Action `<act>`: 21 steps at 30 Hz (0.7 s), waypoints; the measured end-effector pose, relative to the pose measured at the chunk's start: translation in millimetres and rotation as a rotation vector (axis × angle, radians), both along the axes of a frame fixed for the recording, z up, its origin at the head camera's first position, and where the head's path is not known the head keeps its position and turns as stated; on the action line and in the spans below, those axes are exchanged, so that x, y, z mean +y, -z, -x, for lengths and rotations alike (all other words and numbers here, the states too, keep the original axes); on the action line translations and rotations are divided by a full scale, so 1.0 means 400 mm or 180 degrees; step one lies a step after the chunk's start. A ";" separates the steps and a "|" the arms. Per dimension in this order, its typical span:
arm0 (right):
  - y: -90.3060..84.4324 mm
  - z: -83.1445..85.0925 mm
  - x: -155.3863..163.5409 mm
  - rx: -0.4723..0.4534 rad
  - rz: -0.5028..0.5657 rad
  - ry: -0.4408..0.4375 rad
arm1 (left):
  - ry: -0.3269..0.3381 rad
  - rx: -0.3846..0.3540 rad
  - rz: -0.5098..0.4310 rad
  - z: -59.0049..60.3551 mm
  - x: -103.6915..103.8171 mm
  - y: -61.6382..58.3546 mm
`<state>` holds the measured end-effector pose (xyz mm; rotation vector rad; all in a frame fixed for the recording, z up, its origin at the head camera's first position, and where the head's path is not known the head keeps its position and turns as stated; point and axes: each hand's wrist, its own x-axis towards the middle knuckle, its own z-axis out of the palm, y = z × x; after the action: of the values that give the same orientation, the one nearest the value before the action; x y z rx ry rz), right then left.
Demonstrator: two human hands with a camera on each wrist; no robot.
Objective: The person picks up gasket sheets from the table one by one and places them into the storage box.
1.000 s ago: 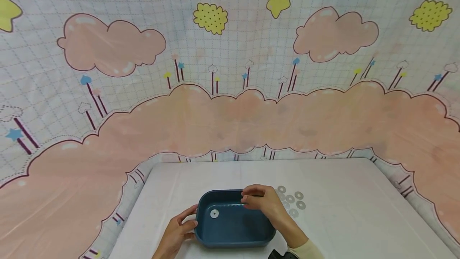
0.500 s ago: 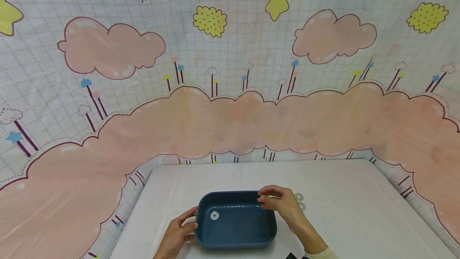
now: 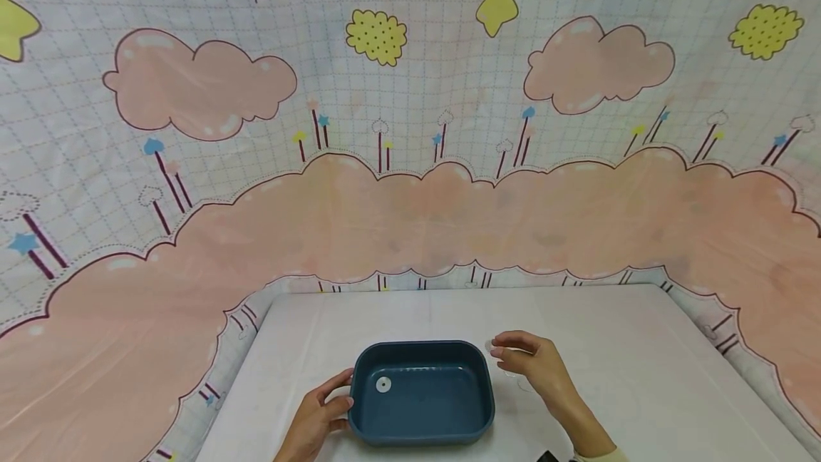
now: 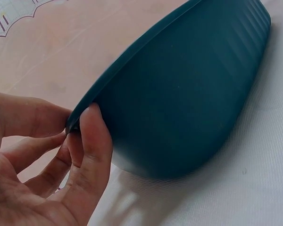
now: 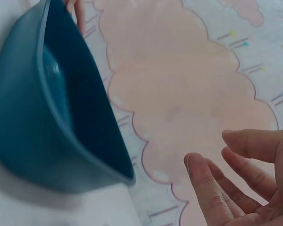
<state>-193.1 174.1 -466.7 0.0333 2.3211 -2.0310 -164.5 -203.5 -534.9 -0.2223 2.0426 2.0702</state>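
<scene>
**Left hand steadying a blue tub, right hand hovering over the washers**

While the left hand [image 3: 316, 419] is gripping the tub's rim at its 9 o'clock edge, thumb on the inside and fingers [image 4: 92, 141] curled against the outer wall, the dark blue tub [image 3: 442, 428] is sitting on the counter [image 3: 641, 376] at the 6 o'clock end. It is a rounded rectangle with faintly ribbed sides, and one flat silvery washer [image 3: 383, 384] is lying inside near its 9 o'clock end. The right hand [image 3: 535, 369] is hovering just beside the tub at 3 o'clock, fingers loosely spread and holding nothing, partly covering loose washers [image 3: 490, 345] on the counter. A white cloth is covering the counter; behind it a backdrop [image 3: 410, 162] printed with pink clouds and yellow stars is hanging.
</scene>
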 end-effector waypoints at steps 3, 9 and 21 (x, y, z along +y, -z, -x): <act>0.011 0.003 0.020 -0.0010 -0.0079 0.0093 | 0.0012 0.0012 -0.0012 -0.002 0.000 -0.002; 0.032 0.010 0.063 -0.0053 -0.0269 0.0240 | 0.0042 0.0038 -0.0013 -0.005 0.002 -0.009; 0.072 0.026 0.141 0.0080 -0.0588 0.0232 | 0.0018 0.0044 -0.0026 -0.007 0.006 -0.008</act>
<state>-203.3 230.7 -495.6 0.1024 2.5517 -1.8500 -161.8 -201.1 -531.6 -0.2010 2.0401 2.0820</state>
